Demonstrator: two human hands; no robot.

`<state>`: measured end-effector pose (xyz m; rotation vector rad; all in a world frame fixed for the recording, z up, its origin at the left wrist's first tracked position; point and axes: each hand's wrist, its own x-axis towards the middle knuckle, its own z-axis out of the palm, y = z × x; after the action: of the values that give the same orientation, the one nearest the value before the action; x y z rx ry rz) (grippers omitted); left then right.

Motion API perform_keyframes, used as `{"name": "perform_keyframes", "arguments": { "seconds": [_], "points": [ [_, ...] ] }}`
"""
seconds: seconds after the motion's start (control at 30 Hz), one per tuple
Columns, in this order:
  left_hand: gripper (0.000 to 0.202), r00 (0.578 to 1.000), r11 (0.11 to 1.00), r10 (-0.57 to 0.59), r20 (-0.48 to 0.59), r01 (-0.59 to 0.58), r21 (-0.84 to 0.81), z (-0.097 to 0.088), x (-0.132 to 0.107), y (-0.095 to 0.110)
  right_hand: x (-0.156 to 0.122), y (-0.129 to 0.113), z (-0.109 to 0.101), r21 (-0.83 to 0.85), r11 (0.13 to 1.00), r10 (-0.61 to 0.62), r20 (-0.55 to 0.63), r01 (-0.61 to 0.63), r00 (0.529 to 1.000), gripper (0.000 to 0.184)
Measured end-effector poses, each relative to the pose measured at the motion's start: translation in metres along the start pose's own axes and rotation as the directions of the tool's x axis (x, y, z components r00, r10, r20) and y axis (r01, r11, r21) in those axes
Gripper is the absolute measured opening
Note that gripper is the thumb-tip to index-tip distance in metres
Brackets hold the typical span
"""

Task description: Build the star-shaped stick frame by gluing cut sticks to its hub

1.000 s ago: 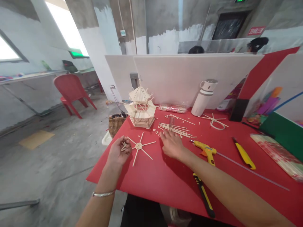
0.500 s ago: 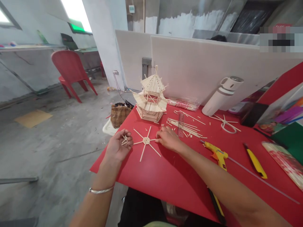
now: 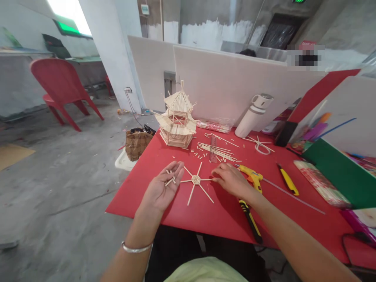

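My left hand [image 3: 160, 188] is turned palm up and loosely cupped, with several short wooden stick pieces [image 3: 170, 178] lying in it. Flat on the red tabletop beside it is a star-shaped stick frame [image 3: 196, 180], its spokes running out from a small layered hub. My right hand [image 3: 230, 178] has its fingers closed at the outer end of the frame's right spoke; the fingertips are partly hidden. Behind the frame stands a pagoda model [image 3: 178, 121] built of the same pale sticks. Loose long sticks [image 3: 223, 152] and a clear ruler [image 3: 213, 149] lie beyond my right hand.
A yellow glue gun [image 3: 249, 175], a yellow utility knife [image 3: 288, 181] and a black-yellow tool [image 3: 250, 221] lie on the right. A white thermos [image 3: 254, 115] stands at the back near another stick star [image 3: 258, 145]. A checked bag [image 3: 137, 145] sits off the table's left edge.
The stick frame has slid right across the table together with my right hand. My left hand has also moved right, its fingers straightened somewhat around the pieces. The view has turned to the right.
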<state>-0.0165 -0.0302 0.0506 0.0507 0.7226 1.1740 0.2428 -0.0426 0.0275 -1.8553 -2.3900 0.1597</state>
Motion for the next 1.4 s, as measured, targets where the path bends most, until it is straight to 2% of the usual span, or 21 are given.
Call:
{"name": "perform_keyframes", "arguments": {
  "seconds": [0.07, 0.13, 0.2, 0.27, 0.33, 0.43, 0.53, 0.7, 0.87, 1.13, 1.4],
  "points": [
    [0.037, 1.0, 1.0, -0.016, 0.016, 0.016, -0.005, -0.003, -0.003, -0.005, -0.021, -0.004, -0.001, 0.061, 0.996, 0.064, -0.086, -0.058, 0.994, 0.019],
    [0.031, 0.999, 0.999, -0.038, 0.028, 0.039, -0.013, -0.009, -0.006, -0.008, -0.041, -0.018, 0.007, 0.182, 0.978, 0.141, -0.196, -0.106, 0.97, 0.019],
    [0.025, 0.997, 0.997, -0.075, 0.03, 0.075, -0.02, -0.016, -0.008, -0.01, -0.061, -0.039, 0.023, 0.302, 0.945, 0.231, -0.341, -0.126, 0.911, 0.02],
    [0.024, 0.993, 0.993, -0.111, 0.04, 0.113, -0.039, -0.024, -0.008, -0.01, -0.078, -0.062, 0.044, 0.374, 0.92, 0.307, -0.497, -0.119, 0.812, 0.021],
    [0.024, 0.99, 0.99, -0.117, 0.075, 0.122, -0.076, -0.034, -0.006, -0.011, -0.091, -0.079, 0.065, 0.358, 0.931, 0.278, -0.561, -0.074, 0.78, 0.02],
    [0.022, 0.993, 0.991, -0.045, 0.106, 0.058, -0.119, -0.049, -0.004, -0.012, -0.1, -0.09, 0.083, 0.264, 0.963, 0.191, -0.536, -0.052, 0.822, 0.016],
    [0.024, 0.992, 0.992, -0.012, 0.124, 0.027, -0.12, -0.064, -0.005, -0.015, -0.099, -0.089, 0.086, 0.221, 0.97, 0.203, -0.48, -0.106, 0.854, 0.017],
    [0.028, 0.967, 0.99, -0.063, 0.245, 0.091, -0.105, -0.079, -0.008, -0.018, -0.095, -0.093, 0.085, 0.167, 0.98, 0.173, -0.444, -0.109, 0.879, 0.022],
    [0.028, 0.959, 0.991, -0.073, 0.274, 0.101, -0.092, -0.082, -0.006, -0.017, -0.094, -0.095, 0.088, 0.115, 0.985, 0.165, -0.45, -0.126, 0.877, 0.027],
    [0.021, 0.982, 0.997, -0.083, 0.167, 0.08, 0.022, -0.077, -0.008, -0.02, -0.092, -0.095, 0.087, 0.058, 0.99, 0.138, -0.465, -0.125, 0.875, 0.034],
    [0.017, 0.999, 0.996, 0.03, 0.024, -0.032, 0.081, -0.063, -0.007, -0.024, -0.091, -0.098, 0.079, 0.005, 0.995, 0.089, -0.443, -0.096, 0.892, 0.037]
  ]
}}
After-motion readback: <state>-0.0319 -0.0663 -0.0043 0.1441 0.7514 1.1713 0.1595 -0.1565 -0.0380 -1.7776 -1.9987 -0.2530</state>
